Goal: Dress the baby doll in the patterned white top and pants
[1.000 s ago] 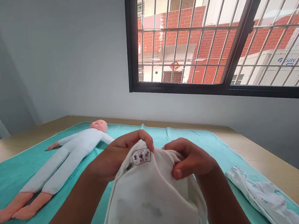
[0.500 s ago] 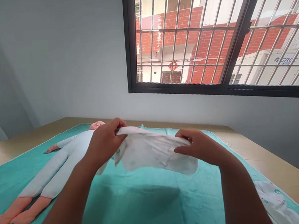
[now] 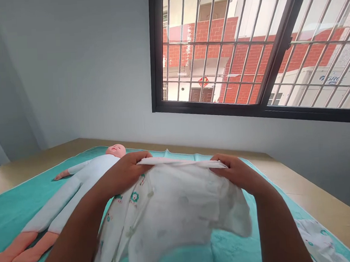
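Observation:
Both of my hands hold up a small white baby garment (image 3: 174, 210) with a teal print by its upper edge. My left hand (image 3: 127, 171) pinches the left end of that edge, fingers closed. My right hand (image 3: 236, 170) pinches the right end, fingers closed too. The garment hangs spread out between them, above the teal mat (image 3: 27, 191). A baby doll (image 3: 69, 193) in a white bodysuit lies on its back on the mat, to the left of my left arm, head towards the wall.
The mat covers a wooden table (image 3: 309, 190) that stands against a grey wall. Another white printed cloth (image 3: 318, 237) lies on the mat at the lower right. A barred window (image 3: 247, 47) is above the table's far side.
My hands have moved apart and spread the bunched garment out; it now hangs open between them, showing its teal print on the left.

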`<state>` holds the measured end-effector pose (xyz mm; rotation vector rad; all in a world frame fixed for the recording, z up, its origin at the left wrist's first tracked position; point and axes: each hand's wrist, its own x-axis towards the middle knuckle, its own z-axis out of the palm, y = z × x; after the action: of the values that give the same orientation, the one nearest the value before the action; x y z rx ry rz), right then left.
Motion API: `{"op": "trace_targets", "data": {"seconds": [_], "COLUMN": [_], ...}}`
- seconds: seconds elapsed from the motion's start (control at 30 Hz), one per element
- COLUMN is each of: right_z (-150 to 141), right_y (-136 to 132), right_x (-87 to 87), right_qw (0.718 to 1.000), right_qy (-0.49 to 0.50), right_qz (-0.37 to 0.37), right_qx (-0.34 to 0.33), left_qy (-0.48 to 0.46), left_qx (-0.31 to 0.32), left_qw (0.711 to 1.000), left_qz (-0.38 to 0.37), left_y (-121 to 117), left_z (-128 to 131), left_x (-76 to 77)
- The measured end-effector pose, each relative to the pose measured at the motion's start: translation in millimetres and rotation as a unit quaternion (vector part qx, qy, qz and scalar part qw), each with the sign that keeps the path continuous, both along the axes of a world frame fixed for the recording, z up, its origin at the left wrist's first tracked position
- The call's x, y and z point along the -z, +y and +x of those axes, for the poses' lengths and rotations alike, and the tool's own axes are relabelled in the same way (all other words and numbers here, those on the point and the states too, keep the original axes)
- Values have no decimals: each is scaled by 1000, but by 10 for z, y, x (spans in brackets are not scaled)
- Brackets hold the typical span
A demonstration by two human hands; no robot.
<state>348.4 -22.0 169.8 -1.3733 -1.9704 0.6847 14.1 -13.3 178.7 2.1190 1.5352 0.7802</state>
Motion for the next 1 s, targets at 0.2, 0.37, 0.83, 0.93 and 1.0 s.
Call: {"op": "trace_targets", "data": {"seconds": [0.2,0.37,0.83,0.93,1.0], "right_z": [81,-137,627,707,733], "right_y": [298,905,667,602,631], "right_x": [307,1074,2017,2134,2209], "right_qw": [995,955,952,953,945], "right_qy": [-88,-171,-191,-198,-208], "right_qz": [-35,30,54,95,117], "right_qx": [44,240,235,207,223], "left_qy": [130,214,179,148,147], "left_qx": [-22,-101,170,247,258], "left_qw": [991,966,964,947,937], "left_qz": [19,106,98,142,181], "left_y": [474,766,408,312,272], "left_z": [135,713,1315,1360,1412], "left_x": [459,1108,2096,2082,2099]}}
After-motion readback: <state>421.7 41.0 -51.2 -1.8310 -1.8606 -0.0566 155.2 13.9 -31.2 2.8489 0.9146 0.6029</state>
